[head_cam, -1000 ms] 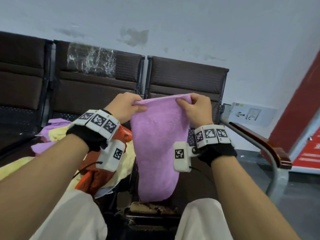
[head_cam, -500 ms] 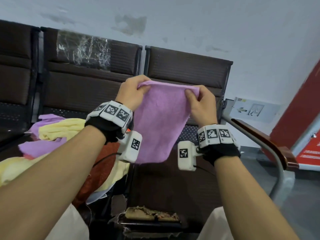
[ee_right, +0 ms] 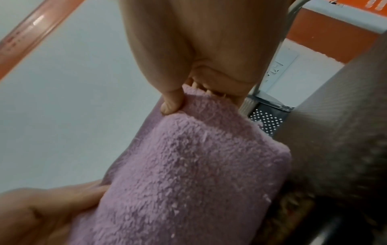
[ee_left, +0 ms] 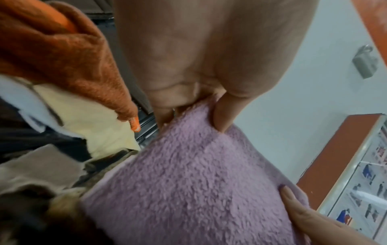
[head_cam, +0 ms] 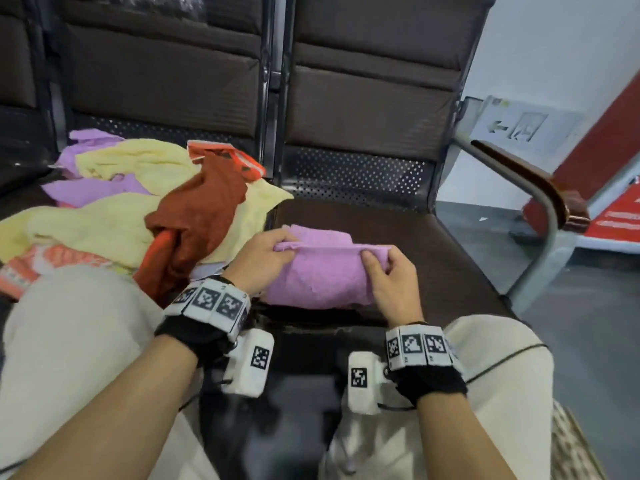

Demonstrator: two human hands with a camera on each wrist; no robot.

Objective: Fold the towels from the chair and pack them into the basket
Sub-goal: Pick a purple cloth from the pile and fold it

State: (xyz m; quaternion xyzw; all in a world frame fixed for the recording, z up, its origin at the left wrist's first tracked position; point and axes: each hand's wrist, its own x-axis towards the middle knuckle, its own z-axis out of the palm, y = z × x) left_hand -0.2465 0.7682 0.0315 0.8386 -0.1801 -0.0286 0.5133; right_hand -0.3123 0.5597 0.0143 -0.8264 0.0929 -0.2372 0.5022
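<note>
Hands are coming down: our left hand [head_cam: 264, 258] and right hand [head_cam: 391, 277] are pinching the soft purple towel [head_cam: 322, 282] with curled fingers, now laying it folded on the brown chair seat [head_cam: 450, 258]. Basket packing comes next.

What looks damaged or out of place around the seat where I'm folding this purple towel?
The seat's front edge is torn, showing ragged padding just below the purple towel. On the neighbouring seat the unfolded towels lie in a jumbled heap.
</note>
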